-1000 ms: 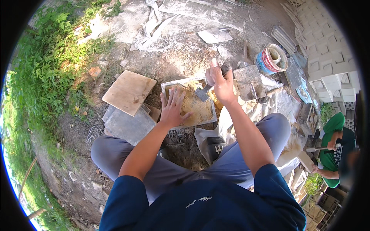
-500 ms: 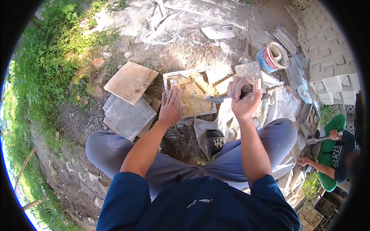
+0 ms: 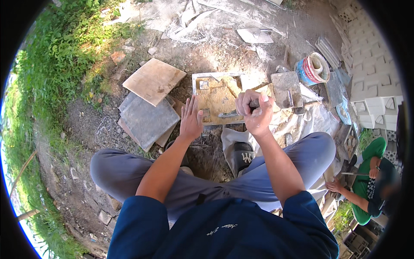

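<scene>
A shallow rectangular mould frame [image 3: 194, 86] with a pale rim lies on the ground in front of me. Yellowish sandy mix [image 3: 217, 96] fills much of it, with small recesses showing near its left side. My left hand [image 3: 191, 123] rests at the frame's left edge, fingers stretched out and holding nothing. In my right hand [image 3: 258, 115] is the handle of a trowel, gripped in a closed fist over the frame's right side. The trowel's blade [image 3: 227, 115] points left, low over the mix near the frame's near edge.
Left of the frame lie stacked square boards, a tan one [image 3: 155, 82] and a grey one [image 3: 148, 125]. To the right are a grey slab [image 3: 286, 90], a paint bucket [image 3: 311, 69] and pale sheeting [image 3: 319, 118]. A co-worker in green [image 3: 364, 190] sits at far right, near stacked pale blocks [image 3: 375, 60].
My right hand has brought the trowel left and nearer across the mix. My left hand has slid from over the mix to the frame's left edge. The co-worker's tool has shifted.
</scene>
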Tool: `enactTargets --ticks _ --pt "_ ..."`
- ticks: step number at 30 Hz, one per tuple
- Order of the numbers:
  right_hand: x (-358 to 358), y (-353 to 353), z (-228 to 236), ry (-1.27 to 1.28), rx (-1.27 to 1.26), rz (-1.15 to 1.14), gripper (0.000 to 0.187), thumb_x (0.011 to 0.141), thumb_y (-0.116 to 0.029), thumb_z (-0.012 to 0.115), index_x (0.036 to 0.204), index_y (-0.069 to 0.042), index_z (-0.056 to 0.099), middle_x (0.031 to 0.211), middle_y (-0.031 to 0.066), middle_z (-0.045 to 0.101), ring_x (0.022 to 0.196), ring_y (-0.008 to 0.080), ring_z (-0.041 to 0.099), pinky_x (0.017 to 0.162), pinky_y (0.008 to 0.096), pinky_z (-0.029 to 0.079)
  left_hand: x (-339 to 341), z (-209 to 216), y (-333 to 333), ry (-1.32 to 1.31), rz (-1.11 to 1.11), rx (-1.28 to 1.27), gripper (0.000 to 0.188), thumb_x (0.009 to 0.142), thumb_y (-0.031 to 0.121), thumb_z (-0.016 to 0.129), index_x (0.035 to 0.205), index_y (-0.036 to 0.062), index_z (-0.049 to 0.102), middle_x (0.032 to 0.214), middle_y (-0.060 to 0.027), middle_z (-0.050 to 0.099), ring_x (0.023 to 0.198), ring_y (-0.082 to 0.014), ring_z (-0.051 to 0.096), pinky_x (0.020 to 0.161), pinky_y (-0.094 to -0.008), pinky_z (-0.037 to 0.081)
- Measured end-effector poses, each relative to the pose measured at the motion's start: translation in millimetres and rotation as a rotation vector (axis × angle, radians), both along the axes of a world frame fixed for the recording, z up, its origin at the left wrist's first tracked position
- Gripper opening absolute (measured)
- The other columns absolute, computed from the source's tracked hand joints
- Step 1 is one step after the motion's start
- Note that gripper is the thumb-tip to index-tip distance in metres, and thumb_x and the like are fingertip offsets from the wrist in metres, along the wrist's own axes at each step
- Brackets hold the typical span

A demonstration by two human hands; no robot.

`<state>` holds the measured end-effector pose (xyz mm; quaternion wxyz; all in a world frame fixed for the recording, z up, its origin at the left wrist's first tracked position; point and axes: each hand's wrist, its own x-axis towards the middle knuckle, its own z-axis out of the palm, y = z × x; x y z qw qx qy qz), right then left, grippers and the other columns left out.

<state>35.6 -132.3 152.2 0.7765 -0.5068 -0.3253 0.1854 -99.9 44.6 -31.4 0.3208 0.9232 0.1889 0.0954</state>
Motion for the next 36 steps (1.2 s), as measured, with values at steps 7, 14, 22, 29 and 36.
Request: enactTargets --ticks 7,14,22,29,36 --pt "5.4 -5.2 -6.3 -0.089 0.018 0.050 0.069 0.104 -0.056 0.033 0.058 -0.004 0.037 0.051 0.0028 0.035 0.048 0.0132 0.030 0.048 0.0308 0.022 5.5 4.0 -2.9 -0.040 -0.020 -0.032 0.061 0.109 0.040 0.025 0.162 0.0100 0.018 0.168 -0.0149 0.019 0.155 -0.0374 0.015 0.124 -0.0548 0.012" --pt "15.2 -24.9 35.7 0.077 0.106 -0.151 0.064 0.103 -0.058 0.036 0.067 -0.005 0.040 0.058 0.0024 0.034 0.051 0.0128 0.028 0.050 0.0301 0.022 5.1 0.0 -6.2 0.004 -0.047 -0.004 0.061 0.109 0.042 0.026 0.162 0.0118 0.020 0.169 -0.0139 0.016 0.155 -0.0378 0.014 0.124 -0.0550 0.013" --pt "9.8 -13.1 36.6 -0.199 0.187 -0.623 0.058 0.108 -0.052 0.038 0.081 -0.002 0.045 0.064 0.0014 0.039 0.053 0.0090 0.034 0.049 0.0254 0.027 8.5 -13.5 -5.8 0.077 -0.076 0.035 0.061 0.109 0.044 0.026 0.162 0.0162 0.019 0.170 -0.0134 0.004 0.155 -0.0398 0.008 0.124 -0.0565 0.010" --pt "27.1 -6.8 -25.2 -0.221 0.028 -0.671 0.041 0.108 -0.043 0.047 0.090 -0.006 0.043 0.074 -0.0012 0.041 0.064 0.0084 0.036 0.057 0.0263 0.031 15.4 -10.8 -7.4 0.084 -0.080 -0.020 0.063 0.108 0.048 0.024 0.163 0.0184 0.016 0.170 -0.0139 0.004 0.155 -0.0415 0.008 0.124 -0.0575 0.010" --pt "20.2 -23.6 -57.0 -0.291 -0.331 -0.776 0.019 0.108 -0.018 0.045 0.106 0.002 0.044 0.078 0.0015 0.045 0.067 0.0109 0.040 0.063 0.0263 0.038 16.7 -6.0 -12.0 0.062 -0.097 -0.029 0.062 0.109 0.049 0.020 0.163 0.0184 0.016 0.170 -0.0131 0.003 0.155 -0.0417 0.010 0.123 -0.0571 0.012"
